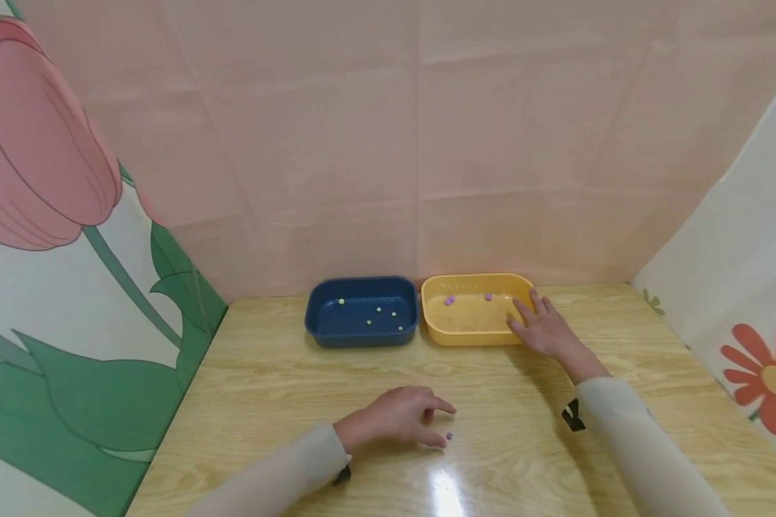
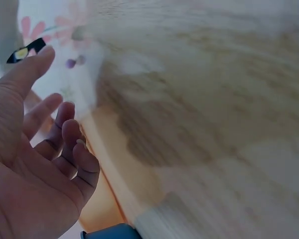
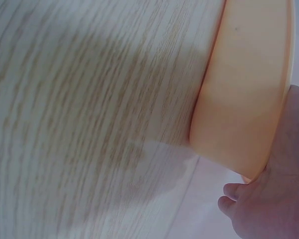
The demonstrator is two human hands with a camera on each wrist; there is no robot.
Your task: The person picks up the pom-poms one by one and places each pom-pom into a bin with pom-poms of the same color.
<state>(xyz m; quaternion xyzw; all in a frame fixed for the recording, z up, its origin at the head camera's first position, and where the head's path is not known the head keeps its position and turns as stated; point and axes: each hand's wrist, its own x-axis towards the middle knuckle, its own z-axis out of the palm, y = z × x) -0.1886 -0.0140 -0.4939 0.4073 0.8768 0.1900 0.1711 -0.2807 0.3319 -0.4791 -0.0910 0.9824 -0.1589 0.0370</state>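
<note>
My left hand (image 1: 397, 416) is low over the table, thumb and index finger apart, the other fingers loosely bent. A small purple bead (image 1: 449, 436) is right by the thumb tip; the left wrist view shows the bead (image 2: 70, 63) beyond the fingertips. My right hand (image 1: 543, 329) is at the right end of a yellow tray (image 1: 472, 338), fingers spread over its rim and holding nothing visible. In the right wrist view the hand (image 3: 274, 206) overlaps the tray's outer wall (image 3: 239, 94). Several purple beads (image 1: 449, 299) lie in the tray.
A dark blue tray (image 1: 362, 341) with several small yellow-green beads (image 1: 379, 309) stands just left of the yellow one. Both sit at the back of the wood-grain table (image 1: 265, 402), close to a pink cloth backdrop (image 1: 336, 143). Flowered panels flank the table.
</note>
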